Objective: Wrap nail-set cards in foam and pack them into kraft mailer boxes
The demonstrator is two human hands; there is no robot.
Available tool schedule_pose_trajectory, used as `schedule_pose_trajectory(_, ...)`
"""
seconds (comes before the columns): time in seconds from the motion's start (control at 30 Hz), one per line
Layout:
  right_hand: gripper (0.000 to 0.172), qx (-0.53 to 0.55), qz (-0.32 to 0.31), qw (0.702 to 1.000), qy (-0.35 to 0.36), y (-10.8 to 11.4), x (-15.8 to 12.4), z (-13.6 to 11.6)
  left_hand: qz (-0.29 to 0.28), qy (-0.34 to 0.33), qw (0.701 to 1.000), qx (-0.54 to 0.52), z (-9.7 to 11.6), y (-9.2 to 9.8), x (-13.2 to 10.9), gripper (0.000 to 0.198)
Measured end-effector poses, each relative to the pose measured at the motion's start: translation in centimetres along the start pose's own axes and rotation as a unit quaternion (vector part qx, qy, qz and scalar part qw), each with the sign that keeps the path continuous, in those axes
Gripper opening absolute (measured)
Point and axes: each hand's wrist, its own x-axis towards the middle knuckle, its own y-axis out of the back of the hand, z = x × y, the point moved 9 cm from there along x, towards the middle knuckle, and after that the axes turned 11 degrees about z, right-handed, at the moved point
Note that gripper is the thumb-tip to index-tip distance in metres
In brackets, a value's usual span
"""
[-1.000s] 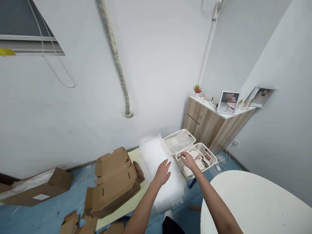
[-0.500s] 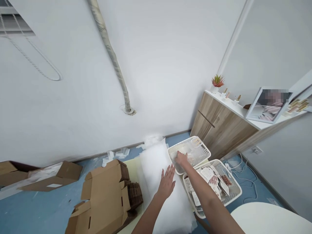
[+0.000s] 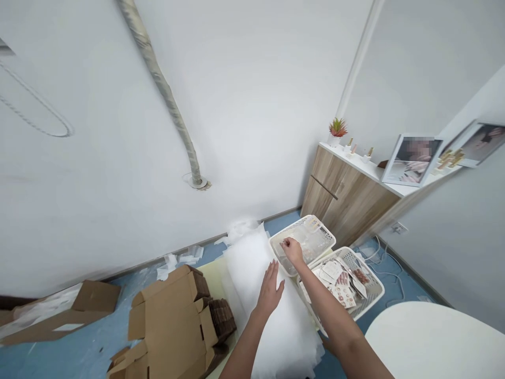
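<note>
My left hand (image 3: 270, 290) lies with fingers stretched out on a stack of white translucent sheets (image 3: 252, 263). Over the left part of a white basket (image 3: 333, 238) is my right hand (image 3: 292, 251), its fingers pinched together; whatever they hold is too small to make out. Clear plastic pieces (image 3: 311, 239) lie in that basket. Nearer to me, a second white basket (image 3: 376, 300) holds printed cards and packets (image 3: 341, 287), partly behind my right forearm.
Flattened brown cardboard boxes (image 3: 173, 321) are stacked left of the sheets. An open carton (image 3: 94, 296) stands at the far left. A wooden cabinet (image 3: 351, 195) is behind the baskets. A round white table (image 3: 434, 337) fills the lower right, near cables on the blue floor.
My right hand has lifted slightly from the basket's contents, its fingers now drawn together. My left hand stays on the sheets. The view has shifted to the right.
</note>
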Motion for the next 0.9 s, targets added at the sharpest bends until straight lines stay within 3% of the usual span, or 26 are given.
schedule_pose_trajectory(0.13, 0.023, 0.123, 0.081, 0.989, 0.029, 5.6, -5.7, -1.6, 0.077, 0.068, 0.979, -0.173, 1.1, 2.5, 0.3, 0.064)
schedule_pose_trajectory(0.23, 0.023, 0.170, 0.119, 0.977, 0.041, 9.7, -11.8, -2.5, 0.034, 0.086, 0.957, -0.276, 4.1, 2.5, -1.3, 0.065)
schedule_pose_trajectory(0.33, 0.025, 0.184, 0.160, 0.969, 0.028, 13.4, -18.1, -2.4, -0.030, 0.095, 0.923, -0.372, 7.7, 1.6, -4.7, 0.067)
schedule_pose_trajectory(0.5, 0.031, 0.189, 0.200, 0.962, 0.002, 18.1, -26.8, -0.7, -0.140, 0.188, 0.804, -0.547, 12.6, -1.3, -12.1, 0.061)
schedule_pose_trajectory(0.63, 0.042, 0.212, 0.210, 0.954, -0.023, 21.4, -32.6, 2.1, -0.236, 0.232, 0.744, -0.580, 16.3, -3.7, -17.0, 0.054)
schedule_pose_trajectory(0.73, 0.047, 0.232, 0.228, 0.945, -0.037, 24.0, -36.9, 4.3, -0.300, 0.236, 0.728, -0.569, 19.2, -5.7, -20.3, 0.054)
schedule_pose_trajectory(0.9, 0.045, 0.237, 0.320, 0.914, -0.077, 28.3, -44.5, 8.3, -0.343, 0.212, 0.745, -0.532, 23.6, -10.5, -27.0, 0.053)
